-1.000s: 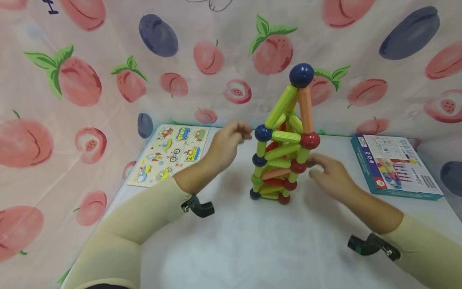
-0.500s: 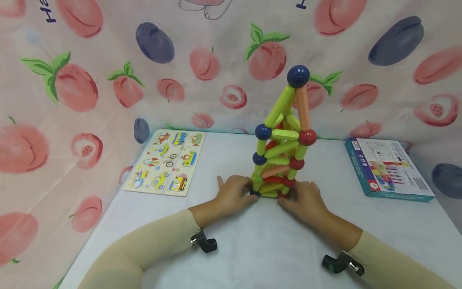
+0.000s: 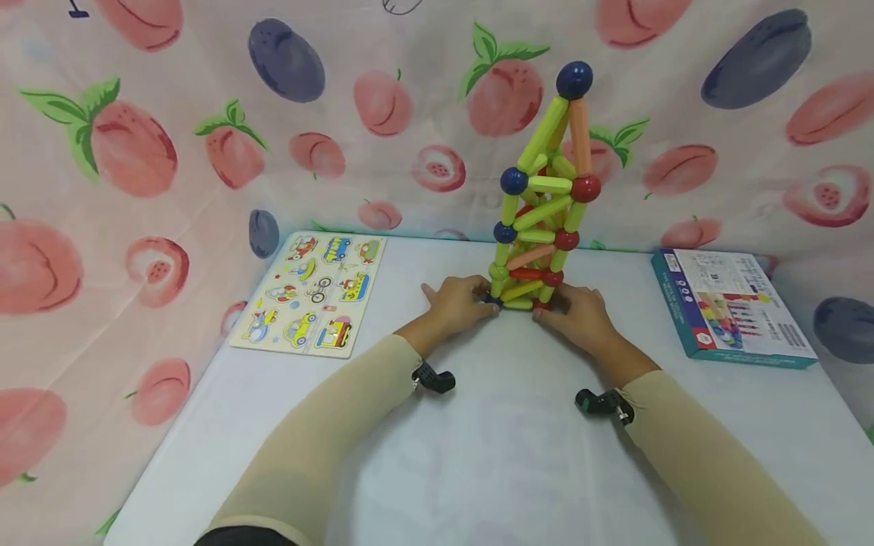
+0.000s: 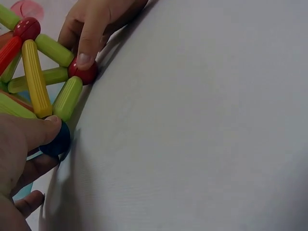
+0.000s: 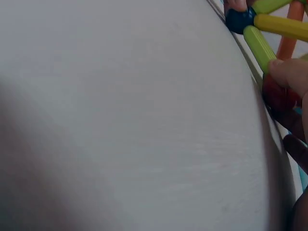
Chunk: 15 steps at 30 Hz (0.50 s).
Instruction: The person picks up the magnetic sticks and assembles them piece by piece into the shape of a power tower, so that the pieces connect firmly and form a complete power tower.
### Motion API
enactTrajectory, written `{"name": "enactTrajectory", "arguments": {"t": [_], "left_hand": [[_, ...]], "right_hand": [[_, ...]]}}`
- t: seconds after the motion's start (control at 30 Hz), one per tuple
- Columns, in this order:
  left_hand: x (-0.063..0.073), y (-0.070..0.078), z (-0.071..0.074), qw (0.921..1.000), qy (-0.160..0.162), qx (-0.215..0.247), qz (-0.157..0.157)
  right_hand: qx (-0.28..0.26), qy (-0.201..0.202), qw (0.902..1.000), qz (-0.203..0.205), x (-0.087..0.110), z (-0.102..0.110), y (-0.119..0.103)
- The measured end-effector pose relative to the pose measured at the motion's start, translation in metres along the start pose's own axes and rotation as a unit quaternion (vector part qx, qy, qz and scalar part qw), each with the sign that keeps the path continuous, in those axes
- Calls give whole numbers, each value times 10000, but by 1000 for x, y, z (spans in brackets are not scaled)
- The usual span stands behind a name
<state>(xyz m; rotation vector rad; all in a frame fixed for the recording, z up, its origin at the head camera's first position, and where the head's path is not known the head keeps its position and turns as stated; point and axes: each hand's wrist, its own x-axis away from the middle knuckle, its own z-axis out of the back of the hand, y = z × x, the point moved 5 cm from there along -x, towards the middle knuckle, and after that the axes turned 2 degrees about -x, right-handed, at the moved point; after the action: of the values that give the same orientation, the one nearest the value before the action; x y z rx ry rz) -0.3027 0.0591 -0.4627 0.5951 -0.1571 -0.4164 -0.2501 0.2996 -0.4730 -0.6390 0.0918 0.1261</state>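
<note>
A tall tower of coloured rods and balls (image 3: 544,206) stands on the white table, topped by a dark blue ball (image 3: 574,80). At its base my left hand (image 3: 459,305) pinches the near left blue ball (image 4: 58,138) between thumb and fingers. On the other side my right hand (image 3: 580,318) grips the near right red ball (image 5: 275,92), thumb on its front. A yellow rod (image 4: 36,79) and light green rods (image 4: 68,98) join these balls, as the left wrist view shows. The tower's far side is mostly hidden.
A wooden puzzle board (image 3: 307,299) with vehicle pictures lies on the table to the left. At the right lies a flat teal-edged box (image 3: 734,307). Behind the table hangs a fruit-print cloth (image 3: 382,45).
Both hands came down from beside the tower's upper part to its base and took hold of the bottom balls. The tower has since shifted away, toward the back cloth.
</note>
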Motion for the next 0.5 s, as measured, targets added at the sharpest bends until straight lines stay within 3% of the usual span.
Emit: {"name": "enactTrajectory", "arguments": {"t": [0.13, 0.37, 0.43, 0.5], "left_hand": [[-7, -4, -1, 9999, 14, 14, 112], [-7, -7, -1, 9998, -29, 80, 155], [-6, -8, 0, 9999, -81, 104, 85], [-5, -10, 2, 9996, -155, -130, -187]], "right_hand": [[-92, -88, 9997, -186, -9, -1, 4], [-164, -164, 9994, -257, -12, -3, 4], [-187, -248, 9993, -219, -11, -2, 3], [-134, -440, 9989, -96, -9, 1, 0]]}}
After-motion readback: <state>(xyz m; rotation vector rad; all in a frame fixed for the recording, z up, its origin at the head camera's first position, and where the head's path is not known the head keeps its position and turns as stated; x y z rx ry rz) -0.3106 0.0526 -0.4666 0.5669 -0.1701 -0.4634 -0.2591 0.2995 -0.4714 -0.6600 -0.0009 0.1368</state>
